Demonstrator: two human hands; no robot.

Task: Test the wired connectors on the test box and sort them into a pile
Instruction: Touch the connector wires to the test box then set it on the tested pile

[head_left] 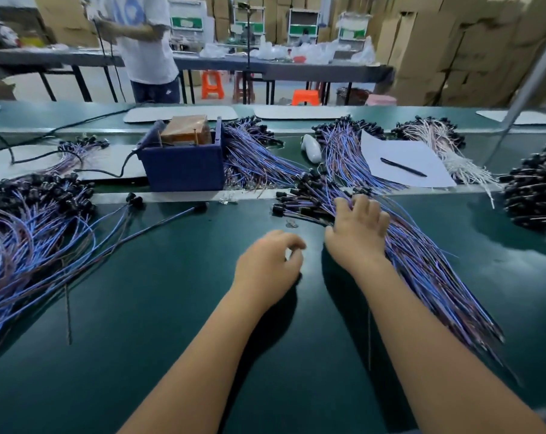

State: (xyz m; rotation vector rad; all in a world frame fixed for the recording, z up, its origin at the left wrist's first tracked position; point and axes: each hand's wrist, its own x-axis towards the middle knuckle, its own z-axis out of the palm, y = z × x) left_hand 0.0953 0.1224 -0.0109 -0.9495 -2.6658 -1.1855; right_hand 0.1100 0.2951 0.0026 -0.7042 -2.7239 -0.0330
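The right hand (357,228) lies on a bundle of wired connectors (422,261) right of centre, fingers curled into the wires. The left hand (270,264) hovers beside it over the green table (171,308), fingers loosely curled, holding nothing. The blue test box (184,166) stands above centre-left (cables trailing left); a sorted pile (30,220) fills the left edge.

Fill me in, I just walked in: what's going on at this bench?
A person is sorting wired connectors. Their right hand rests on a bundle of blue-wired connectors, fingers curled into the wires. The left hand hovers beside it, loosely curled, holding nothing. The blue test box sits behind, with another pile at left.
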